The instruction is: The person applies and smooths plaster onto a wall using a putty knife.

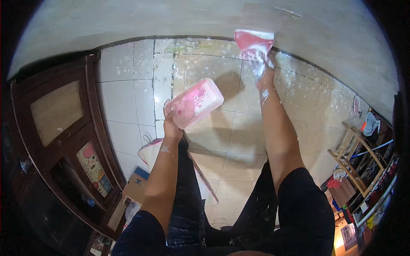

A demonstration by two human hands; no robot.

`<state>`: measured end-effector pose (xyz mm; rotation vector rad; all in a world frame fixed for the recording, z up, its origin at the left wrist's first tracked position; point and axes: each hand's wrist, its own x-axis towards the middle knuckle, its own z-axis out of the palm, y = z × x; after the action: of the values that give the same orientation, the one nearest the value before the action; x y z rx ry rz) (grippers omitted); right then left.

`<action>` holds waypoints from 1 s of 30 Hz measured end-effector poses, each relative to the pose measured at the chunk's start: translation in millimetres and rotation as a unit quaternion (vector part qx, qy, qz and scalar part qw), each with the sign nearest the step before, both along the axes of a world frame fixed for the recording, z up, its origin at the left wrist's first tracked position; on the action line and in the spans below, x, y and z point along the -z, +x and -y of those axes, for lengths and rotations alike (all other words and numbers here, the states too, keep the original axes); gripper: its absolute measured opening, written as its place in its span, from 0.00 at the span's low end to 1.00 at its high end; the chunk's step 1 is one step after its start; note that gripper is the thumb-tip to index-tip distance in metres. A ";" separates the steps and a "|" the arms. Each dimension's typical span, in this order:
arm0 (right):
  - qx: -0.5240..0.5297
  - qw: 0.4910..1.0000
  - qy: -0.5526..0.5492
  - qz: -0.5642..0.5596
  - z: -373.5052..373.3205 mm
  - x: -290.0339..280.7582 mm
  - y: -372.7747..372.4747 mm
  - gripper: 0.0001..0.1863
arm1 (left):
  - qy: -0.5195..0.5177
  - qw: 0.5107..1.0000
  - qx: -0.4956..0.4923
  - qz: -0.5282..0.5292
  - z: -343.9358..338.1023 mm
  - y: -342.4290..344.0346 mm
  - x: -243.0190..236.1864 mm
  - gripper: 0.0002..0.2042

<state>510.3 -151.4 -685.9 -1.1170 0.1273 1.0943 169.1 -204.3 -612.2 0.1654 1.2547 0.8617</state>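
My left hand (pixel 171 123) grips one end of a pink rectangular plastic tub (pixel 200 96), held tilted in front of me. White paste smears cover much of the tub's inside. Farther out to the right, my right hand (pixel 263 71) is closed round a pink wide-bladed putty spreader (pixel 247 40). White paste coats the spreader's lower part and the fingers, and there are flecks of it on both forearms. The spreader's pale straight edge is up at the grey wall (pixel 171 21); whether it touches the surface, I cannot tell.
Pale floor tiles (pixel 209 68) with white splashes lie below. A dark wooden door or cabinet (pixel 89 85) stands at left, a cardboard box (pixel 134 190) beside it. Near my legs is a white sheet or bag with red edging (pixel 147 151). A wooden rack (pixel 352 147) and clutter fill the right.
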 end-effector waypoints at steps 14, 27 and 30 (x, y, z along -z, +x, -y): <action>-0.021 0.987 0.031 0.158 -27.6 -241.0 18.1 0.19 | -0.002 0.999 -0.052 0.007 -4.6 2.7 -18.8 0.17; -0.159 0.867 -0.126 0.455 85.9 -315.0 -64.8 0.11 | 0.044 0.998 -0.019 0.038 -21.4 29.0 -130.4 0.20; -0.186 0.769 0.036 0.610 97.2 -298.5 -75.9 0.09 | 0.055 0.998 -0.008 -0.007 -20.3 42.3 -156.3 0.19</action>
<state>434.4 -248.6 -387.4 -1.6238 -1.2032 0.4959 211.3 -184.0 -455.9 0.2490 1.2240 0.9460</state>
